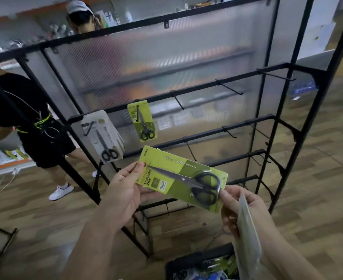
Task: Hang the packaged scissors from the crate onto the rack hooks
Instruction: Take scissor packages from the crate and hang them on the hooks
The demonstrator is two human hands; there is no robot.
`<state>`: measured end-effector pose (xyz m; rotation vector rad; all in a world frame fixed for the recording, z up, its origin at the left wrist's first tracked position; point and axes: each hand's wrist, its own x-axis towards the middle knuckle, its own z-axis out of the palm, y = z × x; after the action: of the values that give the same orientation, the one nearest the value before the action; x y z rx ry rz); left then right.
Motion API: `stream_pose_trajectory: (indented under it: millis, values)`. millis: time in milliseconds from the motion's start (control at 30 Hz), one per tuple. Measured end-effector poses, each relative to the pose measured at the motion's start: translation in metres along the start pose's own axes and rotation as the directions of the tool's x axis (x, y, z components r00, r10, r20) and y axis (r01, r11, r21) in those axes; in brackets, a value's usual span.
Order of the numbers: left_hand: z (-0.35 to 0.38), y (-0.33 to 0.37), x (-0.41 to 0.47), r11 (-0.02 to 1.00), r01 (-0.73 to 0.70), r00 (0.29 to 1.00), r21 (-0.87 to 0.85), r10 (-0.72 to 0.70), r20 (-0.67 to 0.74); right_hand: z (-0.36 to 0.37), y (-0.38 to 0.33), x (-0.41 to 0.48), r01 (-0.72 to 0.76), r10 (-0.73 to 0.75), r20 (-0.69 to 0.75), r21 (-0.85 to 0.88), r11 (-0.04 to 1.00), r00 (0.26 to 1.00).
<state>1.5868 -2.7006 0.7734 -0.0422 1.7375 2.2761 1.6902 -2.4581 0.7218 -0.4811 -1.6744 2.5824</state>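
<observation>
Thumb and fingers of the left hand (124, 190) pinched the top end of a green scissors pack (181, 178), held before the rack (207, 85) at 5 o'clock from a hung green pack (143, 120). The right hand (245, 211), at 4 o'clock, curled its fingers round a pale pack (247, 239), thumb touching the handle end. The crate (186, 263) lay at 6 o'clock.

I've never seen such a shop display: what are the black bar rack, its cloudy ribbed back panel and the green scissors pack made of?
Black bar rack: looks like matt painted metal, given thin straight bars and hooks. Cloudy ribbed back panel: probably translucent plastic sheet; blurred shapes show through. Green scissors pack: seemingly printed card under clear plastic that catches glare.
</observation>
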Motion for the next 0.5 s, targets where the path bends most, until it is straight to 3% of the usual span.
stream_pose_trajectory:
  millis: [100, 200, 333, 500]
  values:
    - [0.028, -0.013, -0.003, 0.984, -0.002, 0.998, -0.179, 0.013, 0.062, -0.005, -0.002, 0.008, 0.008, -0.005, -0.034, 0.088, 0.996, 0.999]
    - [0.061, -0.046, -0.012, 0.978, 0.03, 0.993, -0.208, -0.005, 0.119, -0.004, 0.001, 0.013, -0.033, 0.058, -0.147, 0.166, 0.986, 0.987]
    - [0.097, -0.084, -0.014, 0.998, 0.023, 0.998, -0.062, -0.027, -0.065, 0.003, 0.009, 0.02, -0.119, 0.14, -0.134, 0.157, 0.98, 0.981]
    - [0.072, -0.071, 0.013, 0.999, 0.029, 0.972, -0.023, -0.033, -0.234, 0.005, 0.028, 0.043, -0.226, 0.214, -0.166, -0.058, 0.972, 0.963]
